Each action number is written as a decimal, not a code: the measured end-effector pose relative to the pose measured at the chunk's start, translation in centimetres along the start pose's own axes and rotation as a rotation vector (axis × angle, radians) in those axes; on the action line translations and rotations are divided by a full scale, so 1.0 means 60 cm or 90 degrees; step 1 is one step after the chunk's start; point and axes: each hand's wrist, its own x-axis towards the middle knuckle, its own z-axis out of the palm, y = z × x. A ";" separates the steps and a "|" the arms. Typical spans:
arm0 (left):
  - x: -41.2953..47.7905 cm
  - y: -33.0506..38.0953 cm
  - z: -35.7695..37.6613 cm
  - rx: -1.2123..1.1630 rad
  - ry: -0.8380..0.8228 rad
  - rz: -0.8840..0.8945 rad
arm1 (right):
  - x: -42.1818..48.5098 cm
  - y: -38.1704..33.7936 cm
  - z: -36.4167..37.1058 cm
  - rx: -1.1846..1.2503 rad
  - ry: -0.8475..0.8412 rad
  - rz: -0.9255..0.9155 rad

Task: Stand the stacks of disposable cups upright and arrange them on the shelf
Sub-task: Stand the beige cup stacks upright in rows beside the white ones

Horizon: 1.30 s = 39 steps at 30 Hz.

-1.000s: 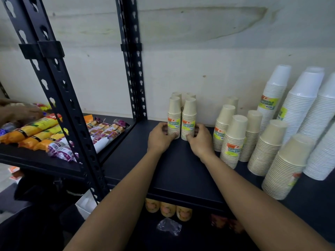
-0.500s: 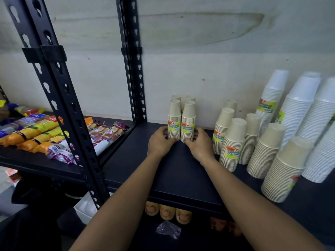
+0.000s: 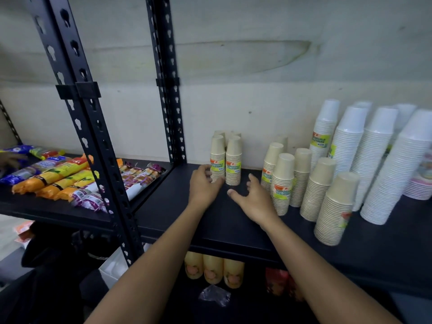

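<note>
Stacks: four small stacks (image 3: 225,160), upright and mouth down, packed together at the back of the shelf (image 3: 177,206), close to the wall.
Neighbours: beige stacks (image 3: 282,181) just right of the right hand (image 3: 253,199); white stacks (image 3: 346,146) further right; all standing.
Risk 1: tipping of the small stacks. Likely cause: a quick pull-back of the left hand (image 3: 203,185) with a finger hooked on the base. Light, tall and narrow, so probably easy to knock down, one against the other.
Risk 2: a hit on the nearest beige stack. Likely cause: a wide move of the right hand or wrist to the right; possible chain fall along that row.
Left hand: palm down, low on the shelf, fingers (image 3: 205,169) curled round the base of the small stacks on the left side, thumb in front.
Right hand: low over the shelf, between small stacks and beige stacks, touching neither; fingers (image 3: 251,181) spread apart, holding nothing; thumb pointing toward the small stacks.
Arms: both stretched forward over the shelf edge.
</note>
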 end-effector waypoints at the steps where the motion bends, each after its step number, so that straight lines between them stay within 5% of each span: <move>1: -0.015 0.007 0.002 -0.005 0.001 0.002 | -0.017 0.000 -0.008 0.023 0.007 -0.012; 8: -0.124 0.069 0.041 -0.064 -0.084 0.018 | -0.141 -0.003 -0.079 0.120 0.140 -0.108; 17: -0.183 0.132 0.107 -0.103 -0.141 0.051 | -0.232 0.026 -0.178 0.024 0.297 -0.222; 26: -0.174 0.131 0.158 -0.090 -0.130 0.029 | -0.261 0.069 -0.241 0.035 0.474 -0.220; 39: -0.152 0.117 0.182 -0.029 -0.100 0.040 | -0.222 0.112 -0.261 0.028 0.249 -0.002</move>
